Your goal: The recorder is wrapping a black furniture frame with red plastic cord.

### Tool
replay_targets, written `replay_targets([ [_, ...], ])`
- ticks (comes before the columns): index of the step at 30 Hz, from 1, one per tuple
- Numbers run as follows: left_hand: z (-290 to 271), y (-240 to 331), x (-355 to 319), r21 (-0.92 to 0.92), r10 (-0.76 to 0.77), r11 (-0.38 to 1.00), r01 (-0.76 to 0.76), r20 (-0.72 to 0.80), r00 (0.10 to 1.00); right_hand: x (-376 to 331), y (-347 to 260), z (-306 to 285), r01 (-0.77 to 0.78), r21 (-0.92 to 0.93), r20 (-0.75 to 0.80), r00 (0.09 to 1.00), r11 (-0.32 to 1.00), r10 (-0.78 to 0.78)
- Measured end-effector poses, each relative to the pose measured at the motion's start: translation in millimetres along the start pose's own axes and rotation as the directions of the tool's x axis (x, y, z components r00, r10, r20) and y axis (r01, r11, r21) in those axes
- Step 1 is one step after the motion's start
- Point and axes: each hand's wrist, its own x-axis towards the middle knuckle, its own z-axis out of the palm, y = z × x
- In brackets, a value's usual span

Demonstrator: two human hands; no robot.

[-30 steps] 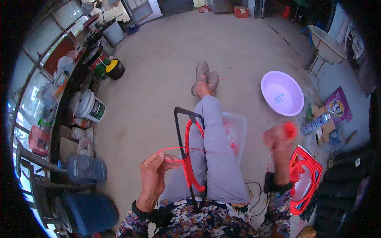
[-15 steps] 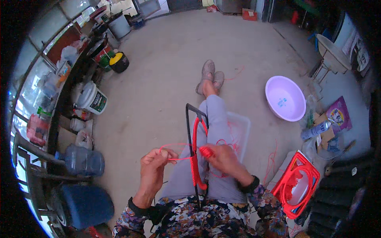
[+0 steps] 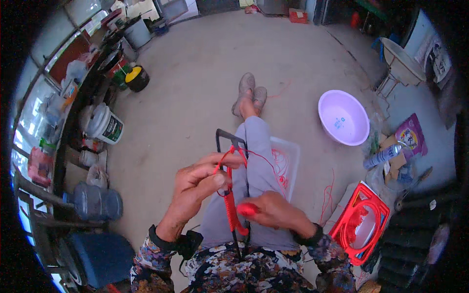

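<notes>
Between my thighs stands a thin black frame (image 3: 219,139), a curved red piece attached to it. Red cord is wound in tight coils (image 3: 229,207) along the piece's lower part. My left hand (image 3: 195,188) is at the frame's left side, thumb and fingers pinching a loop of the red cord (image 3: 218,168). Just right of the coils, my right hand (image 3: 276,210) is closed round a small red bundle of cord (image 3: 248,209), blurred by motion. A strand runs from the frame over my right leg toward a translucent tub (image 3: 294,166) holding loose red cord.
A purple basin (image 3: 364,124) stands on the floor at right. Nearer lie red frames (image 3: 386,200) and a spray can (image 3: 382,156). At left are a white bucket (image 3: 103,124), a water jug (image 3: 97,201) and a blue container (image 3: 105,259).
My left hand has moved up and right, against the frame, from a stretched cord at its left. The right hand with the bundle has dropped lower. The view has shifted slightly.
</notes>
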Motion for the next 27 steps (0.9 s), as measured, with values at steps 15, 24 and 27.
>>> replay_targets([
  [15, -5, -72, -41, -0.016, -0.219, 0.975, 0.223, -0.28, 0.935, 82, 22, 51, 0.265, 0.426, -0.401, 0.912, 0.865, -0.082],
  [24, -13, -75, -44, -0.063, -0.139, 0.99, 0.124, -0.501, 0.854, 50, 20, 20, 0.281, 0.261, -0.456, 0.879, 0.924, -0.139],
  [27, -20, -54, -51, -0.027, -0.069, 0.998, 0.064, -0.51, 0.857, 25, -3, -10, 0.189, 0.186, -0.499, 0.863, 0.964, -0.073],
])
